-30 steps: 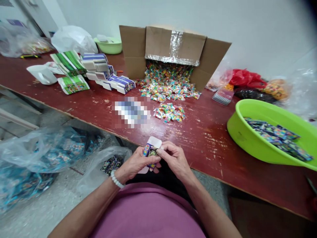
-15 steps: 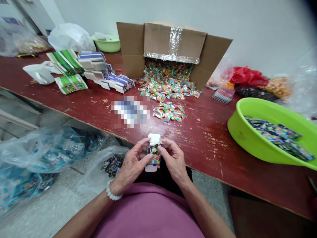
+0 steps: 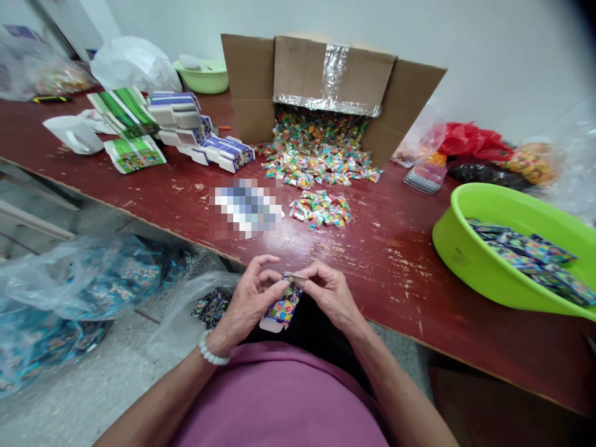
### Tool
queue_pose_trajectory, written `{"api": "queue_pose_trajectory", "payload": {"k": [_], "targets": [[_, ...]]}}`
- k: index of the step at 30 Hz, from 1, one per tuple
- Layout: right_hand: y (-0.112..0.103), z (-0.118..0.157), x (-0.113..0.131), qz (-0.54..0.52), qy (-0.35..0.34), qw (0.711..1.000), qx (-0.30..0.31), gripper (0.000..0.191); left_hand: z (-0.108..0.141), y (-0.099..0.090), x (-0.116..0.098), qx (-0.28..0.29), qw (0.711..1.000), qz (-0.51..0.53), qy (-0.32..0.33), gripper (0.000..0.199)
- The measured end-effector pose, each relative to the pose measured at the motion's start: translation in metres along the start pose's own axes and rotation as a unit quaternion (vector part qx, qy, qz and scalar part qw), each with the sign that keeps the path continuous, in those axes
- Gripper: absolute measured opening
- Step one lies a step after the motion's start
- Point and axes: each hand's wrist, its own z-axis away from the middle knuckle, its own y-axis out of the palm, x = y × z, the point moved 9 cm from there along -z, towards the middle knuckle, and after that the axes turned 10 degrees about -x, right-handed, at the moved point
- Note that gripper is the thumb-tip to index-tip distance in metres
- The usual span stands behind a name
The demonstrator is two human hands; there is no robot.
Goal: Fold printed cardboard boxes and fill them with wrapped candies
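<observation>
A small printed box (image 3: pixel 283 308), purple with colourful pictures, hangs tilted between my hands at the table's front edge. My left hand (image 3: pixel 254 298) has its thumb on the box's upper left side, with the fingers curled behind. My right hand (image 3: pixel 328 292) pinches the top end of the box, where a flap is folded over. At the bottom a pale flap sticks out. Beyond my hands lies a small pile of wrapped candies (image 3: pixel 320 209). To its left is a blurred-out flat item (image 3: pixel 246 208).
Behind, an open cardboard box (image 3: pixel 333 68) spills wrapped candies. A green basin (image 3: pixel 488 279) with dark packets stands right. Stacked flat boxes (image 3: pixel 228 153) and a white mug (image 3: pixel 74 135) are left; plastic bags (image 3: pixel 116 279) lie below.
The top flap, upright before, is now folded over under my right fingers. The box has tilted, its lower end swinging left. The view has shifted slightly.
</observation>
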Motion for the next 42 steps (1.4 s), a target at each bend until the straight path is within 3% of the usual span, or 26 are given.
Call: {"api": "queue_pose_trajectory", "payload": {"k": [3, 5, 7, 14, 20, 23, 26, 30, 33, 35, 37, 39, 42], "targets": [[-0.006, 0.000, 0.010, 0.042, -0.062, 0.996, -0.042, 0.015, 0.006, 0.012, 0.017, 0.057, 0.989, 0.048, -0.127, 0.048], [-0.001, 0.002, 0.020, 0.086, -0.111, 0.990, -0.030, 0.013, 0.014, 0.021, 0.030, 0.097, 0.970, 0.068, -0.213, 0.044], [0.006, 0.004, 0.028, 0.128, -0.141, 0.982, 0.001, 0.016, 0.016, 0.023, 0.037, 0.091, 0.961, 0.076, -0.251, 0.049], [0.004, -0.005, 0.021, 0.138, -0.070, 0.988, 0.014, 0.012, 0.011, 0.027, 0.036, 0.060, 0.972, 0.038, -0.223, 0.051], [0.001, -0.012, 0.000, 0.011, 0.048, 0.999, -0.003, 0.018, 0.007, 0.027, 0.030, 0.075, 0.983, -0.021, -0.169, 0.063], [0.004, -0.008, 0.006, -0.001, 0.030, 0.999, 0.011, 0.019, 0.005, 0.021, 0.031, 0.062, 0.985, -0.029, -0.159, 0.067], [0.015, 0.004, 0.016, -0.010, -0.015, 0.997, 0.071, 0.019, 0.004, 0.021, 0.032, 0.064, 0.985, -0.013, -0.160, 0.069], [0.016, 0.010, 0.020, 0.066, -0.084, 0.991, 0.075, 0.015, 0.001, 0.023, 0.032, 0.058, 0.986, 0.022, -0.156, 0.065], [0.008, -0.016, 0.010, 0.138, -0.085, 0.985, 0.067, 0.020, -0.003, 0.020, 0.032, 0.046, 0.985, 0.060, -0.154, 0.054], [-0.016, -0.052, 0.006, 0.182, -0.086, 0.979, -0.021, 0.025, -0.004, 0.015, 0.035, 0.031, 0.982, 0.082, -0.164, 0.045], [-0.044, -0.090, 0.014, 0.262, -0.140, 0.946, -0.132, 0.027, -0.003, 0.011, 0.041, 0.026, 0.979, 0.096, -0.177, 0.036], [-0.049, -0.121, 0.017, 0.349, -0.185, 0.909, -0.137, 0.037, 0.003, 0.008, 0.053, 0.041, 0.974, 0.107, -0.195, 0.033], [-0.050, -0.152, 0.006, 0.436, -0.166, 0.879, -0.099, 0.053, 0.014, -0.001, 0.074, 0.055, 0.963, 0.122, -0.232, 0.034]]}}
